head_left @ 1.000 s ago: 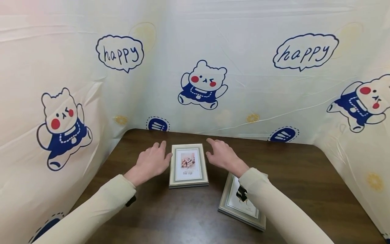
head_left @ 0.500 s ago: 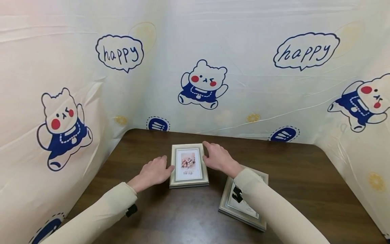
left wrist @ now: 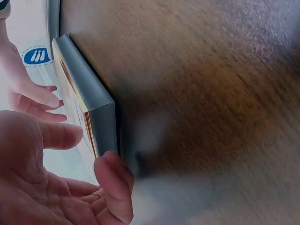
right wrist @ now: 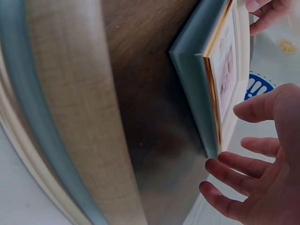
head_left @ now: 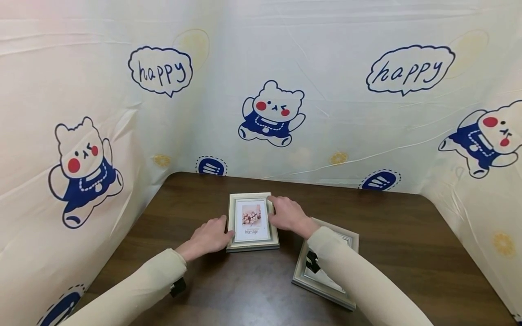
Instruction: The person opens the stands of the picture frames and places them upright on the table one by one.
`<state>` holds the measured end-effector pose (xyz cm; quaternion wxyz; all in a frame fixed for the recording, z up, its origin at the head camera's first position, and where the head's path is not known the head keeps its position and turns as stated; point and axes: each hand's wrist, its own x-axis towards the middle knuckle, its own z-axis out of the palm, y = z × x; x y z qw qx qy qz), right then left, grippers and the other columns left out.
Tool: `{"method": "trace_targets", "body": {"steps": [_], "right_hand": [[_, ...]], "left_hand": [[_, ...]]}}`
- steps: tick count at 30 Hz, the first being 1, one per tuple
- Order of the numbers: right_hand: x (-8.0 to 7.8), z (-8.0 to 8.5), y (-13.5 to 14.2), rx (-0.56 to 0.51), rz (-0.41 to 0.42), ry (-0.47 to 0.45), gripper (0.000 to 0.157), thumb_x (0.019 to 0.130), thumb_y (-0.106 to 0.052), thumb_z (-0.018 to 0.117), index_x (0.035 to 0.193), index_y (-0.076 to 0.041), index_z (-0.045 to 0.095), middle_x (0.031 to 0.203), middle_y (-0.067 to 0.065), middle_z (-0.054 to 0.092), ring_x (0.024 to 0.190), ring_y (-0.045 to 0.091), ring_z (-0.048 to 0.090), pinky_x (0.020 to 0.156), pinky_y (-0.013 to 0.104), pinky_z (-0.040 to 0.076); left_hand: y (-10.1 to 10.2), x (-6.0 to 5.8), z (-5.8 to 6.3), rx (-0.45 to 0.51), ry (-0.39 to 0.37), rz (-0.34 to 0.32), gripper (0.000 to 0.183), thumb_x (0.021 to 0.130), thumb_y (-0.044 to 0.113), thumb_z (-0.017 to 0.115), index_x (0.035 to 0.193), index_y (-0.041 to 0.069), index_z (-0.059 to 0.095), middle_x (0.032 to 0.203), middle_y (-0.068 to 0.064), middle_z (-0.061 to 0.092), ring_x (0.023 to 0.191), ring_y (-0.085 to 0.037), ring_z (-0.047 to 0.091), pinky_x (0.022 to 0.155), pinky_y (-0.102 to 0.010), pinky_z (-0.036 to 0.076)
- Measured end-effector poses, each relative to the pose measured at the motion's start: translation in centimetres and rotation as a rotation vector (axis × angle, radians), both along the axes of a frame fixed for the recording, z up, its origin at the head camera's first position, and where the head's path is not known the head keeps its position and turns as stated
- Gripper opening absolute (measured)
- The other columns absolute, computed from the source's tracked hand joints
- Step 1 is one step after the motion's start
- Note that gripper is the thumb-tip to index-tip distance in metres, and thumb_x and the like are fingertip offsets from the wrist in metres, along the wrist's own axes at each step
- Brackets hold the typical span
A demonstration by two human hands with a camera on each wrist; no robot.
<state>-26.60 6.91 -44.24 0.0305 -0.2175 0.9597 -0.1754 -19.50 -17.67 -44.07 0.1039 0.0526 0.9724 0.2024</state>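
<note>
A cream-and-grey picture frame (head_left: 253,246) lies flat on the dark wooden table (head_left: 236,290), flower print facing up. My left hand (head_left: 210,235) is at its left edge. In the left wrist view the thumb (left wrist: 65,135) is over the face's border and a bent finger (left wrist: 115,180) is against the frame's side. My right hand (head_left: 288,213) reaches the right edge near the far corner. Its fingers (right wrist: 229,176) are spread and loosely bent beside the frame in the right wrist view, with the thumb above the face. Neither hand visibly clamps the frame.
A second picture frame (head_left: 299,274) lies at an angle on the right, partly hidden under my right forearm. Printed cloth (head_left: 318,113) hangs behind the table and along both sides.
Both hands have come in to the near frame's edges, the left one also sliding slightly toward me. The right fingertips now overlap the right border. The frame has barely shifted.
</note>
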Motion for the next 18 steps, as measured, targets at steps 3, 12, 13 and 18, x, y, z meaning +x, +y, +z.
{"method": "trace_targets", "body": {"steps": [3,12,13,18], "right_hand": [[-0.1,-0.3,-0.1,-0.004,0.001,-0.027,0.055,0.100,-0.019,0.066,0.151,-0.003,0.054,0.146,0.020,0.058,0.110,0.029,0.061,0.088,0.045,0.054],[-0.6,-1.4,0.0,0.004,0.001,-0.043,0.058,0.101,-0.020,0.065,0.154,-0.004,0.051,0.157,0.023,0.046,0.137,0.036,0.053,0.107,0.053,0.048],[-0.6,-1.5,0.0,0.013,0.005,-0.042,0.058,0.101,-0.021,0.064,0.155,-0.004,0.051,0.156,0.023,0.046,0.137,0.036,0.053,0.107,0.053,0.048],[-0.5,-1.8,-0.1,0.033,0.008,-0.021,0.057,0.102,-0.021,0.063,0.155,-0.003,0.050,0.155,0.025,0.048,0.137,0.040,0.052,0.107,0.055,0.047]], "left_hand": [[-0.1,-0.1,-0.1,0.006,-0.013,0.003,0.063,0.103,0.030,0.065,0.146,-0.013,0.048,0.128,-0.027,0.064,0.085,-0.030,0.061,0.074,-0.049,0.054],[-0.2,-1.2,-0.6,0.005,-0.052,-0.025,0.054,0.100,0.027,0.067,0.135,-0.012,0.057,0.103,-0.019,0.063,0.077,-0.028,0.057,0.066,-0.042,0.048],[-0.2,-1.3,-0.7,0.003,-0.058,-0.026,0.054,0.100,0.027,0.067,0.136,-0.012,0.057,0.105,-0.019,0.064,0.078,-0.028,0.057,0.067,-0.042,0.048],[0.1,-1.1,-0.4,0.016,-0.087,-0.005,0.056,0.100,0.026,0.069,0.142,-0.009,0.055,0.109,-0.018,0.065,0.079,-0.027,0.058,0.069,-0.042,0.048]]}}
